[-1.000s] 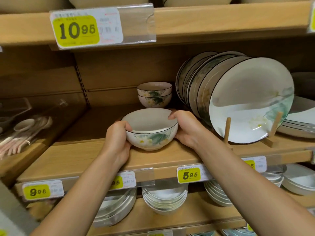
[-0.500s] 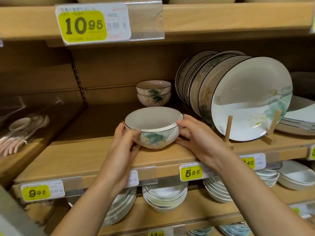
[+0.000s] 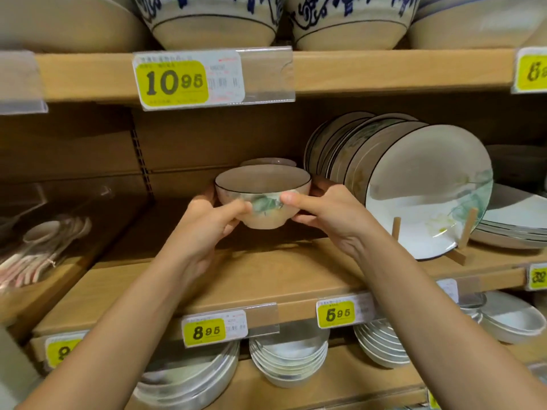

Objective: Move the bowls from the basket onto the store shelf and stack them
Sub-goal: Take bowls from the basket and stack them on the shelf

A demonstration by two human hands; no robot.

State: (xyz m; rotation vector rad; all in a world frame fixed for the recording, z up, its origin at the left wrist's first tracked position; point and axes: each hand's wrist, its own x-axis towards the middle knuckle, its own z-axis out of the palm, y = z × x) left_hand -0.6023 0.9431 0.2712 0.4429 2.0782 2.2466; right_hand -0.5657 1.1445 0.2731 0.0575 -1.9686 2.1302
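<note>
1. Held the bowl (image 3: 263, 196) upright between both hands, raised above the middle shelf (image 3: 266, 279) and just left of the plates (image 3: 414, 187).
2. Gripped the bowl's left wall with the left hand (image 3: 207, 223): thumb pressed on the near face, fingers curled round the far side.
3. Gripped the right wall with the right hand (image 3: 331, 214): thumb laid on the near face just under the rim, fingers curled behind and beneath the wall.
4. Set the two thumb tips close together but apart, with the green leaf print between them.
5. Bowl material: glazed ceramic. Round, deep, tapered to a narrow foot. Cream wall, thin dark rim line, smooth plain inside.
6. Found a stack (image 3: 268, 161) of like bowls straight behind, with only its top rim seen over the held bowl's far edge.
7. Plates: glazed, round, dark-rimmed. Stood on edge in a row against two wooden pegs (image 3: 396, 229), the front one printed with a pale green leaf.
8. Shelf: flat board, light wood grain, fronted by a clear plastic strip with yellow price tags (image 3: 204, 331).
9. Noted spoons (image 3: 44, 247) lying at the left, blurred.
10. Noted large blue-marked bowls (image 3: 213, 19) on the board above and stacks of white dishes (image 3: 288, 362) on the board below.
</note>
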